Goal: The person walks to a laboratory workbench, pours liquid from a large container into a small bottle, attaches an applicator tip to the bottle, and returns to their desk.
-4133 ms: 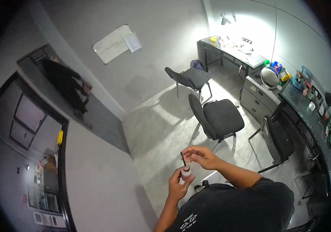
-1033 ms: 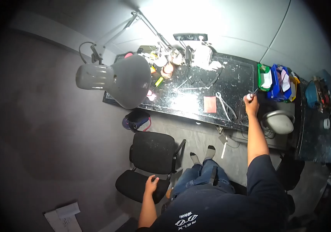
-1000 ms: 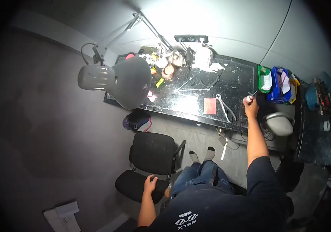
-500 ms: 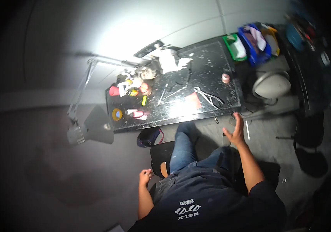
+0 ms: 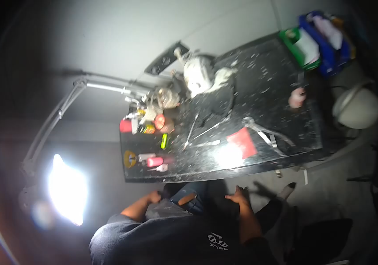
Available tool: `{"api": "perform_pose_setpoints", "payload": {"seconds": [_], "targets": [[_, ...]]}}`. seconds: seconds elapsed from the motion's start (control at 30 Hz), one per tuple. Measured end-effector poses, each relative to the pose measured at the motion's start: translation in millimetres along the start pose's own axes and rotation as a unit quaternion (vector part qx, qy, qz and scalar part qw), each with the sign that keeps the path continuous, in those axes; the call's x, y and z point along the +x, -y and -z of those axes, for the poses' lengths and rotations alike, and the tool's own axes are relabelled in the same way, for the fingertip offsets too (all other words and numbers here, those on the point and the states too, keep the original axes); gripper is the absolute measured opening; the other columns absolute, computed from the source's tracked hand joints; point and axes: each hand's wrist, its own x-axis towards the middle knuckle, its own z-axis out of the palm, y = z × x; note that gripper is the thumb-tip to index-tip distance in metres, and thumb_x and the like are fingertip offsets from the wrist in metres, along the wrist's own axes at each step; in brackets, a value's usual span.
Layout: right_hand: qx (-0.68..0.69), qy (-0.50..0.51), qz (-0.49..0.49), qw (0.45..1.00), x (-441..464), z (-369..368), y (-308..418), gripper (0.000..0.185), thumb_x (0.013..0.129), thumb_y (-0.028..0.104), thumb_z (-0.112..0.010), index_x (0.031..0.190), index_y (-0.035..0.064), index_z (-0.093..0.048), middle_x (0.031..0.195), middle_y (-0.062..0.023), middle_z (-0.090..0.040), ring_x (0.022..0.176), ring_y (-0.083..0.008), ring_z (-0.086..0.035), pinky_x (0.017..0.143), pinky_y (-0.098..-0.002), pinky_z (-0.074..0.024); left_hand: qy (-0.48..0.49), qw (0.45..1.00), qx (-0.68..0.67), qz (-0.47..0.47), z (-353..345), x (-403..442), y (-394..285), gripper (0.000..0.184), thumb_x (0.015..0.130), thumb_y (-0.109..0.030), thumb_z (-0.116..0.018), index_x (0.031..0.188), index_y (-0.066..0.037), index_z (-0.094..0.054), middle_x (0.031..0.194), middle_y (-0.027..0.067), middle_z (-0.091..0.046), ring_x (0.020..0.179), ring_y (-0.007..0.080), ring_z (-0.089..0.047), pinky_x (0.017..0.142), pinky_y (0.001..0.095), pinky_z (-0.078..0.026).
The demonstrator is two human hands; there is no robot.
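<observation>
My right hand (image 5: pixel 238 195) is below the front edge of the black desk (image 5: pixel 259 66), fingers apart, holding nothing. Near my lap on the left, my left hand (image 5: pixel 154 197) is small and dim; its fingers cannot be made out. A small pink bottle (image 5: pixel 297 97) stands near the desk's right end, touched by neither hand. In the middle of the desk lie a red square (image 5: pixel 242 143) and a pliers-like metal tool (image 5: pixel 266 134). Pink bottles (image 5: pixel 155 161), a yellow-rimmed bowl (image 5: pixel 130 159) and a bright yellow-green item (image 5: pixel 164 141) are at its left end.
A lit lamp (image 5: pixel 67 190) hangs at the left on a jointed arm. Jars (image 5: pixel 168 98), a white device (image 5: pixel 198 75) and a power strip (image 5: pixel 167 57) line the wall side. Green (image 5: pixel 301 48) and blue (image 5: pixel 328 44) bins and a round mirror (image 5: pixel 357 108) are at the right.
The pink bottle, held in my right hand a second ago, now stands on the desk. My right hand has drawn back below the desk edge. I have sat down, and the view has shifted left.
</observation>
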Motion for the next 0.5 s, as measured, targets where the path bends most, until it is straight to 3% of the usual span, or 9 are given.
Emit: {"api": "perform_pose_setpoints", "payload": {"seconds": [0.07,0.1,0.17,0.23,0.33,0.37,0.4,0.43,0.5], "targets": [[0.096,0.059,0.06,0.992,37.5,-61.9,20.0,0.117,0.069,0.063,-0.082,0.154,0.0019,-0.031,0.157,-0.0253,-0.034,0.147,-0.0413,-0.03,0.119,-0.0501,-0.0286,-0.011,0.992,0.106,-0.061,20.0,20.2,41.8,0.034,0.079,0.0,-0.048,0.102,-0.002,-0.074,0.091,0.0116,-0.074,0.081,0.0248,-0.069,0.073,0.0387,-0.054],[0.128,0.111,0.089,0.982,54.8,-88.7,28.4,0.112,0.072,0.062,-0.08,0.153,0.0012,-0.033,0.156,-0.0247,-0.037,0.146,-0.0406,-0.032,0.118,-0.0487,-0.0307,-0.122,0.976,-0.179,-0.013,21.9,-11.8,6.0,0.025,0.083,0.0,-0.053,0.1,0.0,-0.072,0.089,0.0105,-0.072,0.077,0.0235,-0.068,0.07,0.0381,-0.054],[0.115,0.123,0.119,0.978,78.3,-134.0,30.9,0.102,0.077,0.06,-0.077,0.151,0.0011,-0.038,0.153,-0.0234,-0.041,0.144,-0.0384,-0.038,0.116,-0.0451,-0.0349,-0.145,0.967,-0.206,0.036,33.5,-24.8,1.9,0.017,0.088,0.001,-0.055,0.096,0.001,-0.069,0.089,0.0093,-0.071,0.077,0.0196,-0.068,0.07,0.0353,-0.054],[-0.043,0.15,0.137,0.978,74.1,-126.1,30.0,0.098,0.081,0.059,-0.074,0.152,0.0035,-0.036,0.153,-0.0233,-0.042,0.143,-0.038,-0.039,0.116,-0.0436,-0.0353,-0.203,0.955,-0.216,-0.002,38.5,-32.3,3.6,0.013,0.094,-0.001,-0.054,0.093,0.001,-0.068,0.087,0.0076,-0.07,0.074,0.0167,-0.066,0.069,0.0326,-0.053],[0.071,0.181,0.169,0.966,122.1,-135.4,-12.5,0.07,0.086,0.058,-0.068,0.129,0.0023,-0.063,0.127,-0.0236,-0.065,0.12,-0.0392,-0.061,0.103,-0.0475,-0.047,-0.311,0.917,-0.222,-0.116,31.8,-46.7,-16.0,0.015,0.097,-0.002,-0.053,0.089,0.001,-0.066,0.084,0.0072,-0.069,0.074,0.0172,-0.064,0.07,0.0319,-0.052],[-0.068,0.203,0.187,0.959,151.9,-153.8,-17.1,0.059,0.087,0.053,-0.068,0.11,-0.0006,-0.072,0.115,-0.023,-0.07,0.109,-0.0384,-0.066,0.095,-0.0479,-0.0511,-0.332,0.918,-0.15,-0.16,32.8,-49.1,-25.4,0.017,0.098,-0.007,-0.056,0.085,0.002,-0.064,0.08,0.0086,-0.067,0.075,0.0181,-0.063,0.072,0.0322,-0.051],[-0.091,0.116,0.207,0.967,146.2,-153.2,-21.5,0.053,0.087,0.048,-0.069,0.106,-0.0013,-0.073,0.115,-0.0226,-0.07,0.112,-0.0366,-0.066,0.095,-0.0462,-0.0513,-0.337,0.918,-0.111,-0.175,31.3,-45.2,-26.6,0.019,0.097,-0.01,-0.058,0.084,0.002,-0.064,0.079,0.0107,-0.067,0.077,0.0186,-0.063,0.074,0.0337,-0.051],[-0.054,0.079,0.139,0.986,123.4,-130.9,-14.7,0.052,0.087,0.045,-0.07,0.109,-0.0025,-0.072,0.118,-0.0233,-0.069,0.117,-0.0366,-0.063,0.098,-0.0469,-0.0498,-0.319,0.925,-0.118,-0.169,26.8,-37.6,-17.0,0.019,0.096,-0.013,-0.061,0.083,0.0,-0.065,0.082,0.0114,-0.068,0.078,0.0182,-0.064,0.076,0.0346,-0.051],[-0.042,0.044,0.091,0.994,88.6,-83.8,-9.1,0.055,0.083,0.041,-0.076,0.113,-0.0055,-0.069,0.12,-0.0246,-0.068,0.121,-0.0372,-0.061,0.1,-0.048,-0.0489,-0.326,0.917,-0.033,-0.226,18.4,-11.8,12.9,0.021,0.098,-0.009,-0.058,0.082,0.003,-0.066,0.077,0.0108,-0.071,0.072,0.0137,-0.065,0.068,0.0295,-0.052]]}}
